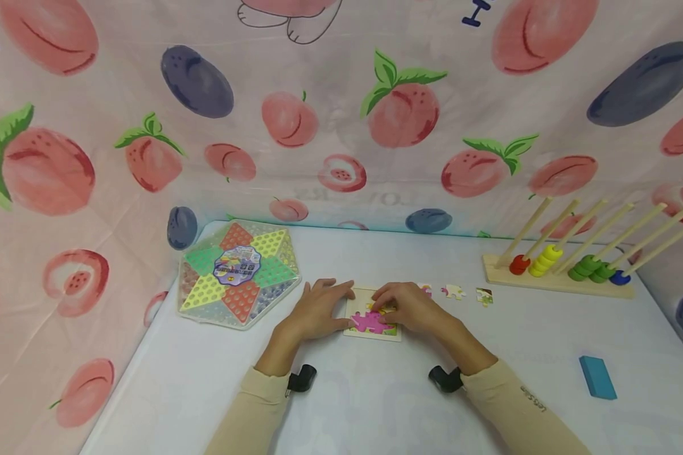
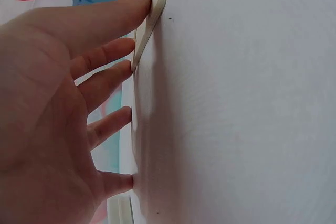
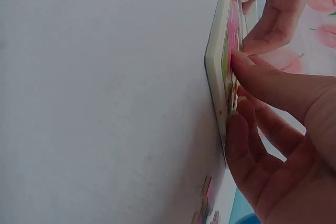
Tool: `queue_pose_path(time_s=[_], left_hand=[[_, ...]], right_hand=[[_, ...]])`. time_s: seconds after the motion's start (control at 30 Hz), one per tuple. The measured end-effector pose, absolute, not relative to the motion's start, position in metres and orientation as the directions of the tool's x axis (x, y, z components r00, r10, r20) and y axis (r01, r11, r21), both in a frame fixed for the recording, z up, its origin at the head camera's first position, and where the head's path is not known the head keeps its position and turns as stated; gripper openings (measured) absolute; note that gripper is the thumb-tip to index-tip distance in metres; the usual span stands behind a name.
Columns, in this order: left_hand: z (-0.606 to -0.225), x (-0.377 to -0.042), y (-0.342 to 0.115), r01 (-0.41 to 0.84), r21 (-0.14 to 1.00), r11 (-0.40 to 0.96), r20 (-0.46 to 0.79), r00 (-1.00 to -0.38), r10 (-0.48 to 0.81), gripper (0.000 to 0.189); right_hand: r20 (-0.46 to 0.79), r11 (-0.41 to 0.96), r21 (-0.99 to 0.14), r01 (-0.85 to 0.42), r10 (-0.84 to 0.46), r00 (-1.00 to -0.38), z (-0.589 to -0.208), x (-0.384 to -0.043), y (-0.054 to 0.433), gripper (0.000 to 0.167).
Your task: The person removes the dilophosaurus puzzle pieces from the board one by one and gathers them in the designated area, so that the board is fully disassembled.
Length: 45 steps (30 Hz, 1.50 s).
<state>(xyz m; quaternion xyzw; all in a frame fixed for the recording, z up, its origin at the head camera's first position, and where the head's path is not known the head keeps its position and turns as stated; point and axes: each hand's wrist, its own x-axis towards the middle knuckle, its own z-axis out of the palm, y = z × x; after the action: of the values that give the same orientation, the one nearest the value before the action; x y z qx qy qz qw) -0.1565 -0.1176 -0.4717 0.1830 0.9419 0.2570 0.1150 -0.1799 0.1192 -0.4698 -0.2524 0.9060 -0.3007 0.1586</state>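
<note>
A small wooden jigsaw board (image 1: 358,295) lies on the table, partly filled with a pink figure (image 1: 369,322). My left hand (image 1: 317,309) rests along the board's left side, thumb at the near corner and fingers spread toward the far one. In the left wrist view that thumb lies on the board's edge (image 2: 159,3). My right hand (image 1: 415,306) is over the board's right part, thumb and fingers pinching a puzzle piece (image 3: 235,85) at its surface; the fingers hide most of this piece. Loose puzzle pieces (image 1: 453,291) lie beyond the right hand.
A hexagonal Chinese checkers set (image 1: 236,275) lies at the back left. At the back right stands a wooden peg counting rack (image 1: 558,281) with coloured beads. A blue block (image 1: 597,377) lies at the right. Behind the white table (image 1: 375,404) hangs a fruit-print cloth (image 1: 341,114).
</note>
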Motion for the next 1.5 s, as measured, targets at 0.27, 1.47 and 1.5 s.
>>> queue_pose_path(time_s=[0.27,1.47,1.5], left_hand=[[-0.4739,-0.1576,-0.1174,0.288,0.517,0.806,-0.125,-0.907,0.403,0.048],[-0.4709,-0.1571,-0.1162,0.28,0.538,0.795,-0.105,-0.913,0.394,0.054],[-0.4713,-0.1572,-0.1162,0.279,0.538,0.796,-0.107,-0.913,0.393,0.054]], right_hand=[[-0.17,0.675,-0.669,-0.311,-0.547,-0.82,-0.4705,-0.1787,0.1167,0.016],[-0.14,0.661,-0.681,-0.314,-0.538,-0.831,-0.467,-0.1734,0.1119,0.017],[-0.136,0.658,-0.683,-0.317,-0.541,-0.83,-0.4669,-0.173,0.1118,0.017]])
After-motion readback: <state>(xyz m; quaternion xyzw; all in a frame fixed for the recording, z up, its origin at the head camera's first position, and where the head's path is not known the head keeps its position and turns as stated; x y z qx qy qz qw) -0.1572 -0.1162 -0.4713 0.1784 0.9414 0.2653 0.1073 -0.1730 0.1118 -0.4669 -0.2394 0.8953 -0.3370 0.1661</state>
